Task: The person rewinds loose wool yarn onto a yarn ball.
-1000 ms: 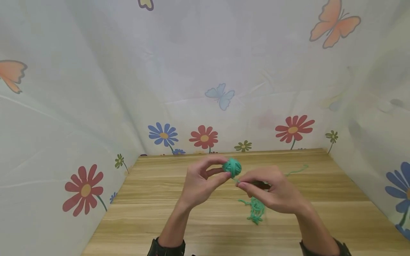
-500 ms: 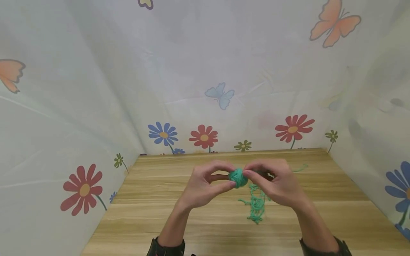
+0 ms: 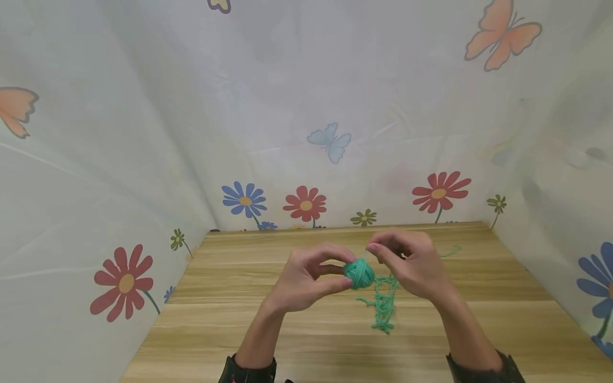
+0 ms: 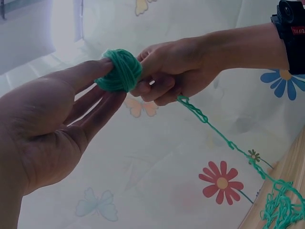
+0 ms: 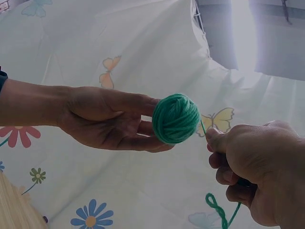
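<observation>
A small green ball of yarn (image 3: pixel 359 274) is held up over the table between the thumb and fingertips of my left hand (image 3: pixel 308 279). My right hand (image 3: pixel 414 266) stands just right of the ball, pinching the yarn strand (image 5: pixel 203 128) that comes off it, as the right wrist view shows. From below the right hand the strand (image 4: pixel 219 132) runs on, looped and twisted, down to a loose tangle of green yarn (image 3: pixel 384 306) on the table. The ball covers the tips of some left fingers in the left wrist view.
The wooden table (image 3: pixel 239 319) is bordered by a pale curtain (image 3: pixel 287 96) printed with flowers and butterflies at the back and both sides. A loose yarn tail (image 3: pixel 451 251) lies at the back right of the table.
The ball has shifted right and slightly down with my left hand, and turned. My right hand came in against the ball, then rose to its upper right with the strand.
</observation>
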Demonstrator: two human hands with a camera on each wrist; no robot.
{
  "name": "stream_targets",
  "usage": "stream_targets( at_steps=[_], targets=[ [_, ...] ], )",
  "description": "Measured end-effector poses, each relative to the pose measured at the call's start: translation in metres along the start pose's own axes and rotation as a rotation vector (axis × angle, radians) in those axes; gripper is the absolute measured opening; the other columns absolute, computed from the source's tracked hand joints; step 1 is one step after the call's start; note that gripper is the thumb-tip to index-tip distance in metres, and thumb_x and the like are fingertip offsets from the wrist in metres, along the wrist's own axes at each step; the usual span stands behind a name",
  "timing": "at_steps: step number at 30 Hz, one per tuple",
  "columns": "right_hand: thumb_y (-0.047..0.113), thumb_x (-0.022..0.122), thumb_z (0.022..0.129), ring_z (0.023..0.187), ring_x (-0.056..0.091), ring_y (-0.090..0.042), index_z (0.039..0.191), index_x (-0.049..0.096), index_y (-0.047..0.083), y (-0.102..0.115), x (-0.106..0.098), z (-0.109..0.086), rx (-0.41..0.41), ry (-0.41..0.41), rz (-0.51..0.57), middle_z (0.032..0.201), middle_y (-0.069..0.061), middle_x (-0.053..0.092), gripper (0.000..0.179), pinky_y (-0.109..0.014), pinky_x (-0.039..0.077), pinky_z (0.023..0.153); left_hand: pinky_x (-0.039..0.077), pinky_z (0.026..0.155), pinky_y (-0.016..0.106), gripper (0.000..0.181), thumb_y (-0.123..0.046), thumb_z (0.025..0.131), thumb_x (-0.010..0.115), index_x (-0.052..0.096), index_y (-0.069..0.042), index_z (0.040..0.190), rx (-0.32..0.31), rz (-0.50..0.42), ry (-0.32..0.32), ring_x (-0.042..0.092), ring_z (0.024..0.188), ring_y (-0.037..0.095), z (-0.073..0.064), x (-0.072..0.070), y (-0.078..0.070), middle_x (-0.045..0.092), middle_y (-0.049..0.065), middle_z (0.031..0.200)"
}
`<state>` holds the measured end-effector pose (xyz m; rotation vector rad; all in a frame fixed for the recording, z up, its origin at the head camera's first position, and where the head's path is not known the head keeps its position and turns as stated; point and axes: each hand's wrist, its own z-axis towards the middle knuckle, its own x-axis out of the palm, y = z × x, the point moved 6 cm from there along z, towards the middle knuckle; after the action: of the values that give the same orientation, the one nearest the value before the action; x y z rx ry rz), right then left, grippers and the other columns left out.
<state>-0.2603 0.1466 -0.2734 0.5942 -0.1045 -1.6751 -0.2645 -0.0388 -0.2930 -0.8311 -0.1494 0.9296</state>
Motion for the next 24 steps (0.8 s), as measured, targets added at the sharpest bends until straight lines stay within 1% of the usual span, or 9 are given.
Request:
stream_targets(
  at_steps=[5,7,10,13,16,18,20,21,24],
  targets=[
    [-0.018,0.075,0.080,0.049,0.042,-0.001,0.093,0.075,0.004,-0.025,-0.004,-0.008,0.080,-0.023,-0.045,0.065,0.003,0.058,0.026,-0.021,0.034,0.035,0.061,0.088,0.053,0.037,0.030,0.081,0.066,0.059,0.020,0.116,0.007,-0.039,0.014,0.063,0.109,0.034,-0.004,-0.002,0.011,0.061,0.036,0.113],
    [-0.016,0.075,0.083,0.050,0.043,-0.002,0.094,0.076,0.005,-0.026,-0.004,-0.008,0.112,-0.026,-0.059,0.066,0.003,0.058,0.023,-0.021,0.035,0.036,0.061,0.089,0.052,0.038,0.030,0.081,0.067,0.059,0.020,0.117,0.010,-0.054,0.018,0.062,0.110,0.035,-0.005,-0.002,0.016,0.061,0.035,0.114],
    [-0.010,0.075,0.087,0.050,0.043,-0.003,0.096,0.076,0.008,-0.028,-0.001,-0.009,0.163,0.005,-0.069,0.066,0.004,0.058,0.020,-0.021,0.036,0.037,0.061,0.090,0.051,0.038,0.028,0.082,0.067,0.058,0.020,0.118,0.020,-0.078,0.019,0.062,0.112,0.036,-0.006,-0.002,0.018,0.060,0.036,0.116],
    [-0.005,0.074,0.091,0.050,0.045,-0.004,0.098,0.076,0.010,-0.029,0.007,-0.010,0.188,0.068,-0.055,0.067,0.006,0.058,0.017,-0.018,0.037,0.038,0.060,0.091,0.052,0.035,0.027,0.084,0.066,0.057,0.022,0.118,0.038,-0.104,0.000,0.062,0.113,0.036,-0.006,-0.003,0.017,0.059,0.038,0.117],
    [-0.006,0.073,0.091,0.049,0.046,-0.005,0.101,0.077,0.009,-0.028,0.017,-0.011,0.161,0.137,-0.014,0.069,0.007,0.063,0.019,-0.017,0.038,0.038,0.059,0.092,0.054,0.033,0.023,0.087,0.065,0.055,0.023,0.118,0.070,-0.111,-0.040,0.062,0.113,0.034,-0.006,-0.006,0.015,0.058,0.039,0.117],
    [-0.009,0.072,0.090,0.049,0.044,-0.004,0.100,0.078,0.010,-0.026,0.024,-0.011,0.125,0.171,0.005,0.068,0.008,0.062,0.022,-0.015,0.037,0.038,0.058,0.092,0.056,0.032,0.021,0.089,0.065,0.055,0.023,0.119,0.089,-0.109,-0.074,0.063,0.112,0.034,-0.006,-0.008,0.014,0.058,0.038,0.116],
    [-0.010,0.073,0.088,0.049,0.042,-0.003,0.097,0.078,0.012,-0.023,0.029,-0.010,0.078,0.193,0.014,0.065,0.009,0.059,0.025,-0.014,0.034,0.038,0.058,0.092,0.056,0.033,0.018,0.090,0.066,0.055,0.022,0.121,0.106,-0.095,-0.111,0.062,0.111,0.034,-0.006,-0.011,0.013,0.058,0.037,0.116],
    [-0.010,0.073,0.087,0.049,0.040,-0.003,0.095,0.077,0.015,-0.022,0.031,-0.010,0.055,0.200,0.011,0.062,0.010,0.055,0.026,-0.014,0.032,0.038,0.058,0.092,0.056,0.033,0.017,0.091,0.066,0.055,0.022,0.121,0.113,-0.088,-0.130,0.062,0.112,0.035,-0.006,-0.012,0.013,0.059,0.036,0.116],
    [-0.009,0.075,0.086,0.049,0.038,-0.002,0.090,0.073,0.019,-0.017,0.036,-0.010,0.005,0.220,0.023,0.059,0.010,0.048,0.029,-0.013,0.031,0.039,0.057,0.094,0.055,0.034,0.016,0.091,0.067,0.056,0.021,0.122,0.128,-0.056,-0.185,0.062,0.113,0.037,-0.005,-0.016,0.012,0.060,0.035,0.117]
  ],
)
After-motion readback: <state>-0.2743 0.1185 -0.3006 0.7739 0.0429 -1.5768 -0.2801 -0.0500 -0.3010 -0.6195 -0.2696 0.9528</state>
